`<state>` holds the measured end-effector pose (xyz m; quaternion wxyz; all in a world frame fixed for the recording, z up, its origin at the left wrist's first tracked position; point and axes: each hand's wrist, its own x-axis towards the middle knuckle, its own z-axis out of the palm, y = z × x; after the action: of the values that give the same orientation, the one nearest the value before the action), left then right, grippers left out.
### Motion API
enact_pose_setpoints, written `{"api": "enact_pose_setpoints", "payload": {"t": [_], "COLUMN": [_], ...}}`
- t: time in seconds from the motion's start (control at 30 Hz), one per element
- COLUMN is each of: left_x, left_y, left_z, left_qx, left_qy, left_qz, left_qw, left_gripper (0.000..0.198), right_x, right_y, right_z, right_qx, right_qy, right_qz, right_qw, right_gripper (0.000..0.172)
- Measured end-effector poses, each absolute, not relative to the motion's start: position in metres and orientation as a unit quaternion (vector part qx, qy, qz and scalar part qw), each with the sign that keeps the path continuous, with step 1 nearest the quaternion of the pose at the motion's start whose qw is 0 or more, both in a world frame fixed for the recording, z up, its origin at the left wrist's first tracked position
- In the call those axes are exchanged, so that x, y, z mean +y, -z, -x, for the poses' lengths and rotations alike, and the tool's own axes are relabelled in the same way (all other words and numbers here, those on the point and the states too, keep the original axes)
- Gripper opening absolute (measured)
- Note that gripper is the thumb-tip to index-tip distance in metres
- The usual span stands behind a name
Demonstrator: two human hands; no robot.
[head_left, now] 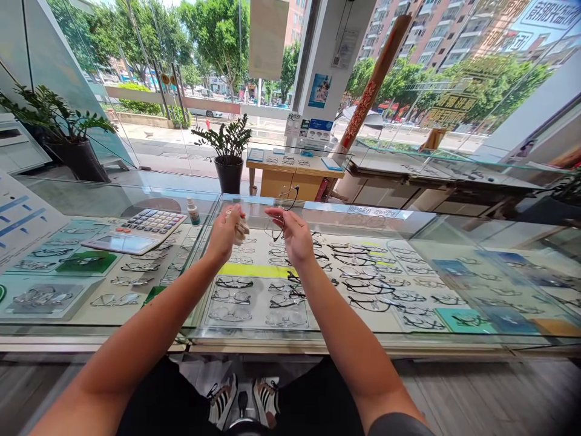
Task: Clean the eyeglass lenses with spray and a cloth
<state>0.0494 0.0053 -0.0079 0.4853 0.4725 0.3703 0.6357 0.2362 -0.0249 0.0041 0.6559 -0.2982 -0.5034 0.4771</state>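
The left hand (223, 235), with cloth (241, 229), and the right hand (297, 236), with glasses (296, 197), are above the showcase (254, 348). From them, on its top, the calculator (143, 230) lies at nine o'clock, the bottle (193, 213) toward ten. Beyond it, a plant (228, 172) stands near eleven, a desk (285, 181) at one. Frames (231, 298) lie inside at six and four.

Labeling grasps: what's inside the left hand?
A pale, bunched, cloth-like item pokes out of the left hand. The part within the grip is covered, so its full shape can't be seen.
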Motion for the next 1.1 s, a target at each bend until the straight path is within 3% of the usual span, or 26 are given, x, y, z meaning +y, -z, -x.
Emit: {"api": "enact_pose_setpoints", "payload": {"t": [0.2,0.4,0.63,0.87,1.1], "left_x": [-0.003,-0.004,-0.009,-0.008,-0.006], "left_y": [0.001,-0.001,-0.004,-0.001,-0.001], "left_z": [-0.051,-0.044,-0.033,-0.035,-0.031], "left_qx": [0.398,0.378,0.382,0.395,0.37], "left_qy": [-0.602,-0.603,-0.598,-0.589,-0.549], "left_qz": [-0.517,-0.598,-0.682,-0.687,-0.742], "left_qw": [0.46,0.369,0.181,0.159,0.105], "left_gripper": [0.068,0.071,0.054,0.031,0.047], "right_x": [-0.024,-0.022,-0.019,-0.02,-0.018], "right_y": [-0.002,0.0,-0.001,-0.002,-0.003], "right_z": [-0.236,-0.238,-0.241,-0.242,-0.247], "right_qx": [-0.52,-0.55,-0.57,-0.587,-0.621], "right_qy": [-0.486,-0.481,-0.494,-0.494,-0.513], "right_qz": [0.293,0.302,0.305,0.304,0.297], "right_qw": [0.638,0.612,0.581,0.565,0.512], "right_gripper": [0.031,0.035,0.034,0.036,0.035]}}
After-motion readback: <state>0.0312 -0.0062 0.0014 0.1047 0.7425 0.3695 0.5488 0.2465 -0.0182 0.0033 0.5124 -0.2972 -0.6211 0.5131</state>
